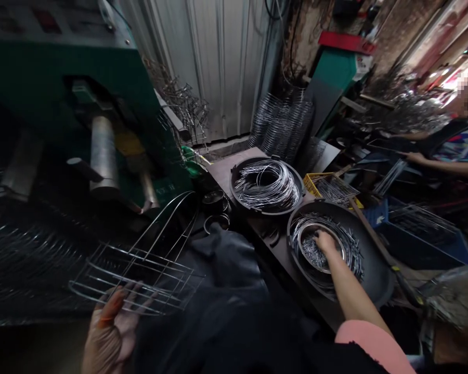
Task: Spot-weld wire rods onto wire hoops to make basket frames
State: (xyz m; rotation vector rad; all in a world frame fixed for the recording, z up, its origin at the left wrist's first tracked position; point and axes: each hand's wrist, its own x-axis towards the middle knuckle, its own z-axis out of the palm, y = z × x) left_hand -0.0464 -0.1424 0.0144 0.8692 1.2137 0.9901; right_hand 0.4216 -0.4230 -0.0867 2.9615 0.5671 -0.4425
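Note:
My left hand (115,317), in a thin glove with an orange patch at the thumb, grips the near edge of a wire rack (148,275). The rack is bare metal wire with a grid base and long bent wires rising from it. It is tilted above my lap. My right hand (326,243) reaches into a round metal bowl (342,249) of short metal pieces (311,249). Its fingers point down and close together among the pieces; what they pinch is too small to make out. The bowl stands in a large dark pan (374,270), ringed by more wire pieces.
A green machine (159,156) with a cylindrical electrode arm (103,150) stands left. Another dark pan (234,187) holds wire rings (281,189). Behind are stacked wire coils (284,122), a yellow crate (310,184) and a blue crate (425,254). A co-worker (448,156) handles wires at right.

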